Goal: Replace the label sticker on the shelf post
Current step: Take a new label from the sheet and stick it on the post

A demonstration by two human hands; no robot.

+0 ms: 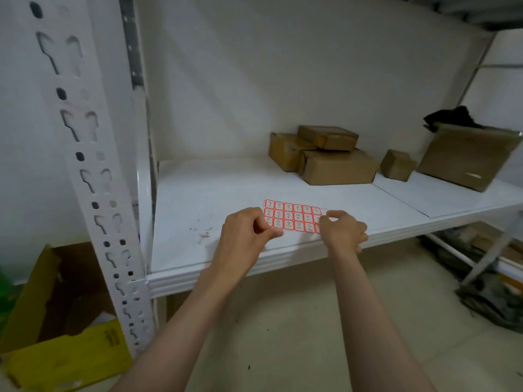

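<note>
the sticker sheet (293,217) lay flat on the white shelf (215,193), centre of the frame, rows of red-bordered labels face up. my left hand (244,236) pinched its near left corner, fingers curled. my right hand (342,229) picked at the sheet's right edge, thumb and forefinger nipped together. the perforated shelf post (93,171) stood at the left of the frame. brown cardboard boxes (331,157) sat at the shelf's back, right of centre.

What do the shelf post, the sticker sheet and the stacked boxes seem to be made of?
Shelf post: probably white-painted metal, thin, with punched keyhole slots. Sticker sheet: likely paper, matte, printed with red-bordered square labels; both hands pinch its edges. Boxes: brown cardboard, dull, some apparently taped.
</note>
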